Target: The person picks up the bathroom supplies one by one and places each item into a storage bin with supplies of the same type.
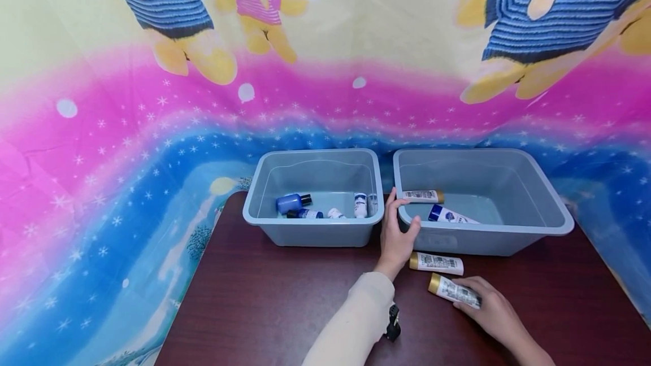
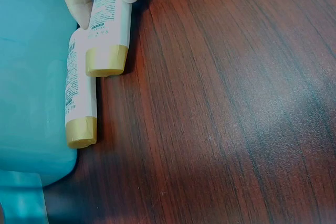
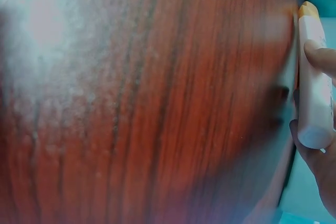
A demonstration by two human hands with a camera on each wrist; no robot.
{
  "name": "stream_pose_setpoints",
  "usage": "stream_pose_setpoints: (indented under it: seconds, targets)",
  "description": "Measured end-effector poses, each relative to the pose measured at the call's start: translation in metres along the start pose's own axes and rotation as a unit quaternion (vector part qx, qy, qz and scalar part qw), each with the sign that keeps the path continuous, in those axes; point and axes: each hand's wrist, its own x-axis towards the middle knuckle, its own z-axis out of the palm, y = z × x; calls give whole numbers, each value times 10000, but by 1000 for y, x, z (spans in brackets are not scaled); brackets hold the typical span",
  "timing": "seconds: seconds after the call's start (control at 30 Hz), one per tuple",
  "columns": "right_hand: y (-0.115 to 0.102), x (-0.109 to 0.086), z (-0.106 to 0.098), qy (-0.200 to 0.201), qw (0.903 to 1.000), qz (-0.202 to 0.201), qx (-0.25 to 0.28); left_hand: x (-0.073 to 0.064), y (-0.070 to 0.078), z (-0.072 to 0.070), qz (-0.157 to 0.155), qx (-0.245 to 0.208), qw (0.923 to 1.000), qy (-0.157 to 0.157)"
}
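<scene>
My right hand point(image 1: 493, 306) grips a white bottle point(image 1: 460, 291) with a gold cap, above the table's front right part. In the right wrist view the thumb lies along that bottle point(image 3: 314, 93). A second white bottle point(image 1: 442, 264) with a gold cap lies on the table against the front of the right grey bin point(image 1: 473, 242). My left hand point(image 1: 399, 242) rests at that bin's front left corner, fingers extended along its side and thumb at the front. Inside the bin are a gold-capped bottle point(image 1: 422, 196) and a white tube point(image 1: 452, 215) with a blue cap.
To the left stands another grey bin point(image 1: 315, 235), holding a blue bottle point(image 1: 290, 203), a dark blue bottle point(image 1: 307, 214) and small white bottles, one of them point(image 1: 360, 205) upright-looking. Both bins are on the dark wooden table point(image 1: 244, 309), before a patterned cloth backdrop point(image 1: 305, 83).
</scene>
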Motion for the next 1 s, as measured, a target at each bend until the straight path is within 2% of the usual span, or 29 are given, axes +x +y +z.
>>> stream_pose_setpoints:
  seconds: [0.5, 1.0]
  targets:
    - [-8, -2, -11, 415, 9980, -402, 242, -1, 1, -1, -62, -63, 10000, -15]
    - [-15, -7, -27, 469, 9987, -146, 151, -1, 0, -1, -17, -48, 10000, -15]
